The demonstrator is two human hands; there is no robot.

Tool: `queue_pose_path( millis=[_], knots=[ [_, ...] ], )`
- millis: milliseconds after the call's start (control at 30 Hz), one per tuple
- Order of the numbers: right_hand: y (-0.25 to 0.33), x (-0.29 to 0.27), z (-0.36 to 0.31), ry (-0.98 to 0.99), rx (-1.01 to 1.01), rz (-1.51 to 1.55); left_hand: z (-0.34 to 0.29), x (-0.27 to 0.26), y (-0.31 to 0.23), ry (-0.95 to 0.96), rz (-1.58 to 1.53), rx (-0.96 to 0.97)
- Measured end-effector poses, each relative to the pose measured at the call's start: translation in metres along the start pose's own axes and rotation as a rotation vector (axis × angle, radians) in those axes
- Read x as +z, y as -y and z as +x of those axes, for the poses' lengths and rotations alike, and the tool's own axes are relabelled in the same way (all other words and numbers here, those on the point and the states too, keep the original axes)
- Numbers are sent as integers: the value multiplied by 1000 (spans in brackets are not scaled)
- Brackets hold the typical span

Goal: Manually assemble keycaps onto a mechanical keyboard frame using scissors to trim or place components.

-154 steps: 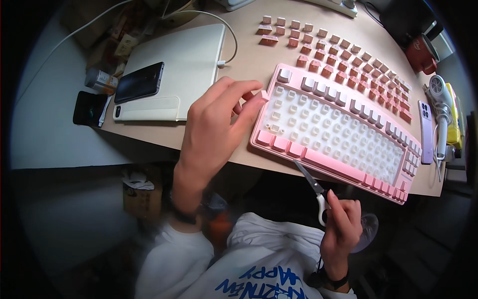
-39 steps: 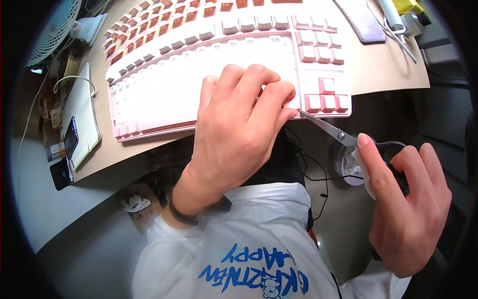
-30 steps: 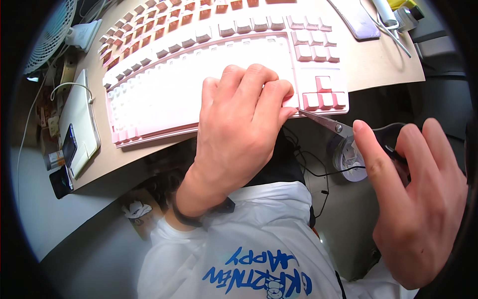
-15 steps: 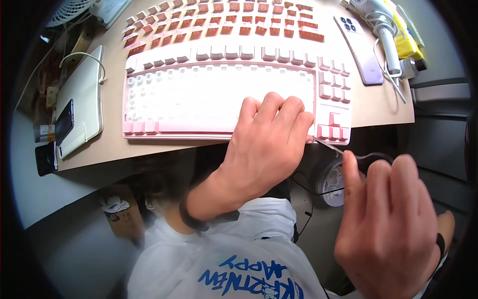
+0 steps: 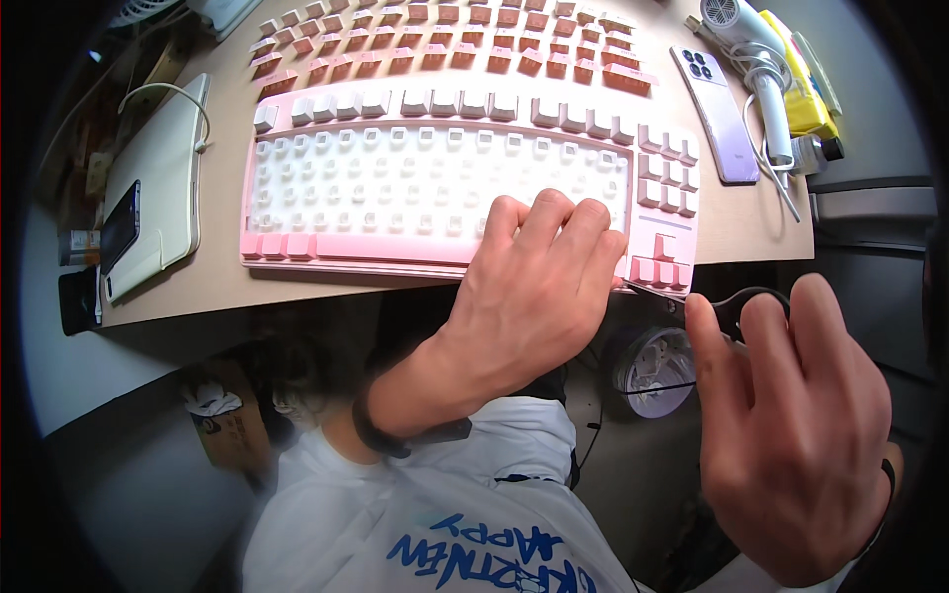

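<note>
A pink and white keyboard (image 5: 395, 248) lies at the desk's front edge. Much of its middle is bare of keycaps and shows pale switches. Over its front right part rests my left hand (image 5: 539, 267), fingers curled and closed; whatever sits under the fingertips is hidden. My right hand (image 5: 796, 415) is closed around a pair of scissors with black handles (image 5: 730, 314). The narrow metal blades reach the keyboard's front edge, right beside my left fingertips. Pink arrow keycaps (image 5: 660, 271) stand just right of that spot.
Loose pink keycaps (image 5: 435, 56) lie in rows behind the keyboard. At right are a lilac phone (image 5: 727, 138) and a hair dryer (image 5: 771, 99) with its cord. A white case (image 5: 163, 188) with a dark phone (image 5: 121, 235) lies left. Below the desk stands a round bin (image 5: 657, 376).
My right hand has shifted slightly right and turned, showing more of the scissors' handles. My left hand keeps its place on the keyboard. The picture is less glaring, so the switches show clearly.
</note>
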State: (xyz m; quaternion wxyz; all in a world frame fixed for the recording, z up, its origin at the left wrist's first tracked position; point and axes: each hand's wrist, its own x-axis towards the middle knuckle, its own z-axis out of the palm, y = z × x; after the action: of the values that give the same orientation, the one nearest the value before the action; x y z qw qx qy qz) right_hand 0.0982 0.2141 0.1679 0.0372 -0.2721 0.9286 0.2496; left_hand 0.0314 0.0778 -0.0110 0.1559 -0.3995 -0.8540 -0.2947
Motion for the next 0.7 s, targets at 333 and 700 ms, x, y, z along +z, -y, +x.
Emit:
queue_pose_path(
  millis=[333, 700],
  knots=[
    [1, 20, -27, -130, -11, 52, -3, 1, 1, -2, 2, 9],
    [14, 63, -68, -184, 226, 296, 4, 0, 3, -20, -23, 23]
  ],
)
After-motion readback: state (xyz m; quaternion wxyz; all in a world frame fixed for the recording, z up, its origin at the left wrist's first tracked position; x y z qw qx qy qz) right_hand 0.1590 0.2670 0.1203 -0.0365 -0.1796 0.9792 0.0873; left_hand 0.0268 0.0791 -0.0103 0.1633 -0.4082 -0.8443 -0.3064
